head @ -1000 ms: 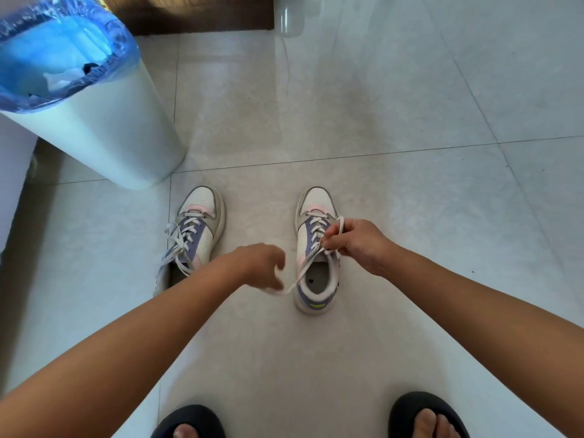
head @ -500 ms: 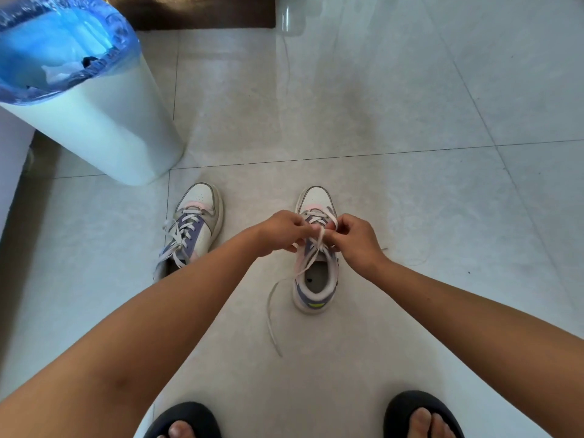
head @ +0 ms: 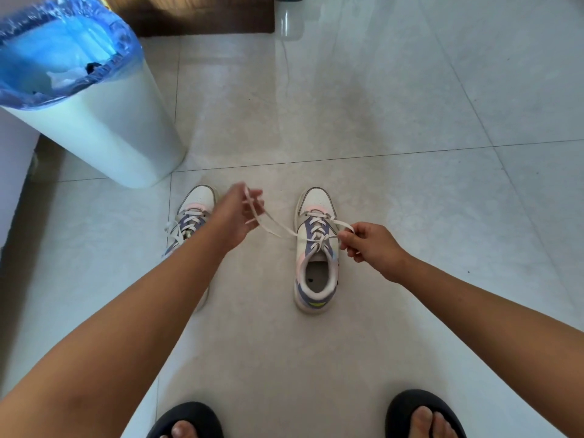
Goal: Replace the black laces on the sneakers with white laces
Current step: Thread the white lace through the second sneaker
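Observation:
Two white, purple and pink sneakers stand on the tiled floor, toes pointing away from me. The right sneaker (head: 316, 248) carries a white lace (head: 278, 229) threaded up its eyelets. My left hand (head: 235, 216) is raised between the shoes and holds one end of that lace, which runs taut from the shoe to my fingers. Beside the shoe's right side, my right hand (head: 368, 241) pinches the other end of the lace. The left sneaker (head: 194, 213) also has white laces and is partly hidden behind my left forearm.
A white bin (head: 104, 121) lined with a blue bag stands at the far left, close to the left sneaker. My feet in black sandals (head: 189, 420) sit at the bottom edge. A dark wooden base (head: 202, 17) runs along the top.
My hands were together over the right sneaker's tongue. Now the left hand has pulled one lace end out to the left and up, and the right hand has drawn back to the right.

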The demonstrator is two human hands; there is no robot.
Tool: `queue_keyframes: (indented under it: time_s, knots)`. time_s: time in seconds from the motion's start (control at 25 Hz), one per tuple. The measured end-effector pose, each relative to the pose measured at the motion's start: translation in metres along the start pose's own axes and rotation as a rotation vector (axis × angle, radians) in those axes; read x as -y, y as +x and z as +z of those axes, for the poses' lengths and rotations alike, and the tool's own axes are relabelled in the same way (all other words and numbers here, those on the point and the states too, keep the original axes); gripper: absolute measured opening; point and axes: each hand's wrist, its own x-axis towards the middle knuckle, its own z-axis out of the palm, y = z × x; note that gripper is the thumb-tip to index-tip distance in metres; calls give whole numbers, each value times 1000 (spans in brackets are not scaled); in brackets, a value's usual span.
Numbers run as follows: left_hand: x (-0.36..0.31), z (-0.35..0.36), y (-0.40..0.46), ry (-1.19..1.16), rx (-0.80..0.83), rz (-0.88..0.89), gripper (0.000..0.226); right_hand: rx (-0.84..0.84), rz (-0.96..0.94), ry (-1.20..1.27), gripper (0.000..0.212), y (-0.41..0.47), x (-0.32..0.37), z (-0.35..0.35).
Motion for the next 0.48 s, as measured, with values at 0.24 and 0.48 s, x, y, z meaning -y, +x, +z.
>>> queue_keyframes:
  time_s: [0.24, 0.48]
  knots:
    - [39, 45, -17, 909, 52, 120, 42, 29, 94, 324, 10, -2, 12, 15]
    - [45, 59, -10, 816, 45, -103, 30, -15, 157, 570, 9, -1, 15, 21]
